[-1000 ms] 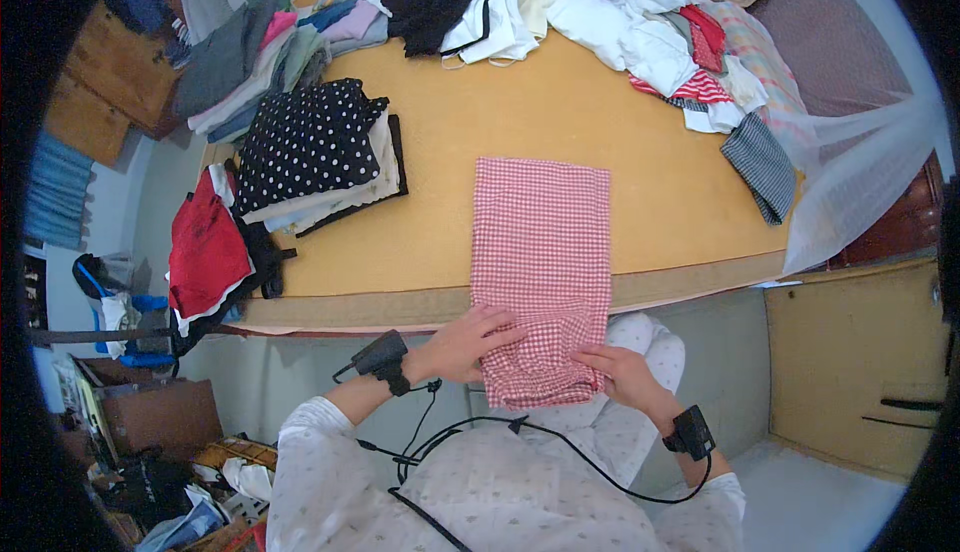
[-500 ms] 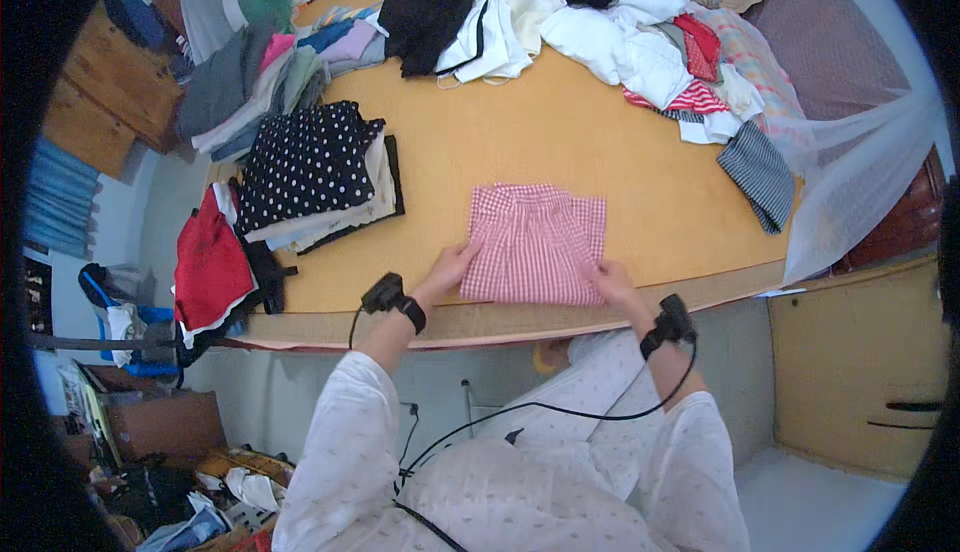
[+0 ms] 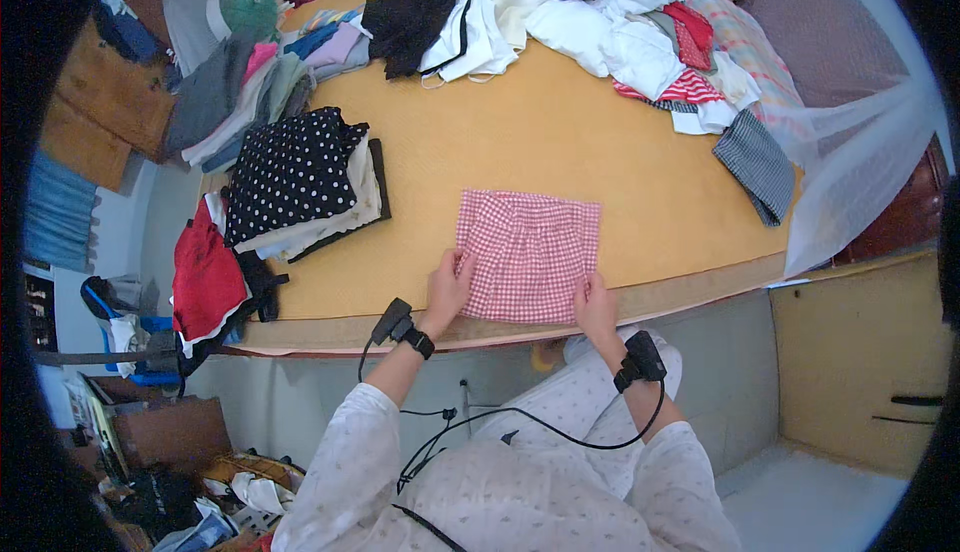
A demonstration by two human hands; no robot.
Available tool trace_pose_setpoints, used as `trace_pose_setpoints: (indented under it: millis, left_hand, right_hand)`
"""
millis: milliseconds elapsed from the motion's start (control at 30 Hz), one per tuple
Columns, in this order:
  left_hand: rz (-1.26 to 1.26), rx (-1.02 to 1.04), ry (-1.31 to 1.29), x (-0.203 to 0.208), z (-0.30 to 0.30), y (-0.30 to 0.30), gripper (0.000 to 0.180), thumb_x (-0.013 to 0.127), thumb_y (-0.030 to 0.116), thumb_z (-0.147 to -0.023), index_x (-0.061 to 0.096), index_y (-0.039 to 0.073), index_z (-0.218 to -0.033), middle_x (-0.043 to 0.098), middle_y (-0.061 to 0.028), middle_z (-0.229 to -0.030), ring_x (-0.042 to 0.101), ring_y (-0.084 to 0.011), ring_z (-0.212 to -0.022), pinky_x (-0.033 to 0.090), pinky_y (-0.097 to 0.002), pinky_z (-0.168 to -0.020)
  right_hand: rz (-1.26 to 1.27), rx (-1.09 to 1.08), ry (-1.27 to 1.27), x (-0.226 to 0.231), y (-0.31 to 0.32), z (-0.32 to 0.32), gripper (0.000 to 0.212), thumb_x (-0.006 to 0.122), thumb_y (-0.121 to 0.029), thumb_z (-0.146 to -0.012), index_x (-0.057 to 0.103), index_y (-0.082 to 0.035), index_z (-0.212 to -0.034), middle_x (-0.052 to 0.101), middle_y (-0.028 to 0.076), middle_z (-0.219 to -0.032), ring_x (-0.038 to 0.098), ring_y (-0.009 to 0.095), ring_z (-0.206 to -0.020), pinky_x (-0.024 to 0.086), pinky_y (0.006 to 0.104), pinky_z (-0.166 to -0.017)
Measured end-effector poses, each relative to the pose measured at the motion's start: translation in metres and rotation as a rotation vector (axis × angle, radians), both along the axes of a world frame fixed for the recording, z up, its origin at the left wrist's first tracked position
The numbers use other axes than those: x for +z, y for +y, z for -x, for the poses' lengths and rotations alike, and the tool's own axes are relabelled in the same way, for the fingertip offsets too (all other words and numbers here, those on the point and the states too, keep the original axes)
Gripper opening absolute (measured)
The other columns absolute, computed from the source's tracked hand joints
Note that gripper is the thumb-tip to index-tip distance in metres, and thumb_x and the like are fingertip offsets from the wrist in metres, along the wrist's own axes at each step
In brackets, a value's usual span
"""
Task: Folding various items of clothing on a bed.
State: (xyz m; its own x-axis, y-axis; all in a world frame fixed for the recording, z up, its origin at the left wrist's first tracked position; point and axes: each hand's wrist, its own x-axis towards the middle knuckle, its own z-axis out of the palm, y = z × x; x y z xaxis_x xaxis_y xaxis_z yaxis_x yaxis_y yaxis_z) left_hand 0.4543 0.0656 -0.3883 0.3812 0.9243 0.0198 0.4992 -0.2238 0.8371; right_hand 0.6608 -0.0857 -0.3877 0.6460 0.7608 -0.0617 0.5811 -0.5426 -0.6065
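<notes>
Across our broad yellow-tan bed [image 3: 420,142], loose white cloth garments [image 3: 600,47] lie at the far right, and a black, white-dotted folded cloth [image 3: 295,177] rests at the left. Near the bed's near edge, we have a folded red-and-white checked cloth garment [image 3: 528,252] lying flat. Our left hand [image 3: 449,288] pinches its left side; our right hand [image 3: 594,307] pinches its right side, close to the near corner.

Legible text: none. We can read no words, numbers or signs on the checked cloth [image 3: 528,257] between the hands [image 3: 447,292], on the black wrist devices [image 3: 642,359] just behind them, or on the folded clothes [image 3: 293,180] to their left.
</notes>
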Motion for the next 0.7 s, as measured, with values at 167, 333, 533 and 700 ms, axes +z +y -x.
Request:
trace_pose_setpoints:
  millis: [167, 333, 533, 700]
  left_hand:
    - [-0.305, -0.008, 0.242, 0.035, 0.004, -0.002, 0.041, 0.055, 0.02, -0.082, 0.045, -0.002, -0.115, 0.044, -0.0258, -0.119, 0.042, -0.0377, -0.111, 0.034, -0.0435, -0.093]
    - [-0.438, -0.168, 0.136, 0.065, -0.06, -0.011, 0.046, 0.055, 0.018, -0.081, 0.041, -0.003, -0.12, 0.035, -0.0282, -0.126, 0.034, -0.0418, -0.117, 0.027, -0.0459, -0.099]
    - [-0.332, -0.387, 0.267, 0.039, -0.115, -0.008, 0.054, 0.055, 0.021, -0.081, 0.037, 0.003, -0.128, 0.026, -0.0277, -0.135, 0.025, -0.0444, -0.124, 0.021, -0.0475, -0.103]
    - [-0.327, -0.393, 0.552, 0.016, -0.127, -0.009, 0.059, 0.056, 0.029, -0.081, 0.035, 0.007, -0.131, 0.019, -0.0261, -0.139, 0.016, -0.0439, -0.128, 0.01, -0.0561, -0.103]
  right_hand:
    - [-0.213, 0.078, -0.027, 0.003, -0.002, -0.033, 0.04, 0.053, -0.021, -0.082, 0.046, 0.003, -0.112, 0.053, 0.025, -0.102, 0.051, 0.038, -0.095, 0.041, 0.0438, -0.081]
    - [-0.222, -0.135, -0.248, 0.013, -0.007, -0.179, 0.051, 0.056, -0.021, -0.08, 0.04, 0.003, -0.122, 0.043, 0.027, -0.121, 0.04, 0.039, -0.113, 0.033, 0.0426, -0.095]
    - [-0.132, -0.385, -0.291, -0.005, -0.03, -0.306, 0.06, 0.058, -0.025, -0.078, 0.036, -0.002, -0.129, 0.033, 0.027, -0.131, 0.03, 0.04, -0.123, 0.024, 0.0453, -0.102]
    - [0.147, -0.558, -0.462, -0.014, -0.052, -0.358, 0.062, 0.058, -0.028, -0.077, 0.035, -0.003, -0.13, 0.025, 0.026, -0.136, 0.021, 0.038, -0.128, 0.017, 0.0482, -0.105]
